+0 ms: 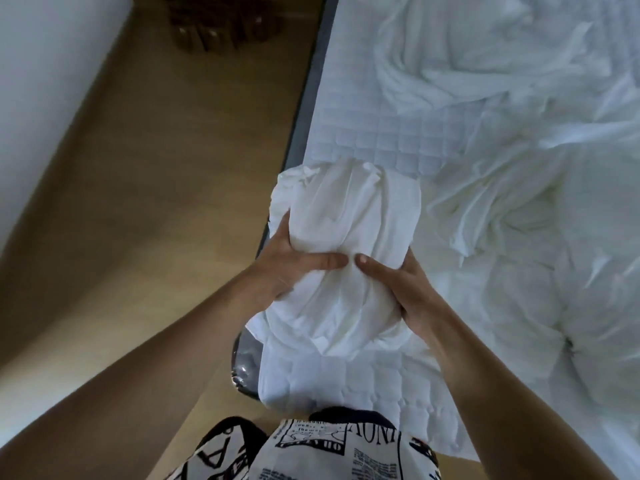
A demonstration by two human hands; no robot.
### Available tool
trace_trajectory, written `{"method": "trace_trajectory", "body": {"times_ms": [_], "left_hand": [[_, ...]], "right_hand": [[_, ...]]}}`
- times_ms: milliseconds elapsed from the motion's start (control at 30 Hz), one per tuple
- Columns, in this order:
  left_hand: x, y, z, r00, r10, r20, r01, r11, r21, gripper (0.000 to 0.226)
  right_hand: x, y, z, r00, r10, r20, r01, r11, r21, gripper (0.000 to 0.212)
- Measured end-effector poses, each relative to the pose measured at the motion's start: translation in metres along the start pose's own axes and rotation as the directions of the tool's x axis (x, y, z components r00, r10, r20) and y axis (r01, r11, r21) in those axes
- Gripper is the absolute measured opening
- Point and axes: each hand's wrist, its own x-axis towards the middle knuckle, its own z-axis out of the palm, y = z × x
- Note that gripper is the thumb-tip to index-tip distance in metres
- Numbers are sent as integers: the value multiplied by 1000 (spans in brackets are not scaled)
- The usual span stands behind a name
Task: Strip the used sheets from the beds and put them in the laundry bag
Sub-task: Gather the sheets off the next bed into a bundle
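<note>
Hands (pixel 346 268) gripping pillow (pixel 343 230), mattress (pixel 381 133) edge

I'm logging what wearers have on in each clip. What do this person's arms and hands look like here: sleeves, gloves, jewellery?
Both forearms are bare up to the frame edge, no sleeves showing. The left hand and right hand wear no gloves, and no rings or watch are visible. Nails look short and unpainted. Below is a black-and-white newspaper-print garment.

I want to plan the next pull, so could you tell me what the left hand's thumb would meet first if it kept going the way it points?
Most likely the right hand's thumb: the left hand points its thumb across the bunched white sheet, and the two thumb tips nearly touch on it.
</note>
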Motion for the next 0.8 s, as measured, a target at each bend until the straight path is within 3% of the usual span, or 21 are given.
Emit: {"method": "trace_trajectory", "body": {"times_ms": [167, 400, 633, 800], "left_hand": [[-57, 49, -54, 976, 217, -12, -217, 973, -78, 95], [-165, 86, -176, 857, 490, -162, -509, 854, -110, 115], [-266, 55, -319, 727, 566, -390, -635, 770, -66, 125], [-338, 1, -415, 623, 548, -558, -667, 745, -12, 124]], "right_hand": [[-47, -64, 59, 976, -215, -17, 214, 976, -44, 90], [-128, -134, 190, 879, -461, 118, 473, 873, -115, 99], [-183, -141, 353, 774, -554, 306, 610, 783, -125, 109], [-213, -112, 469, 687, -505, 522, 619, 783, -58, 97]]}}
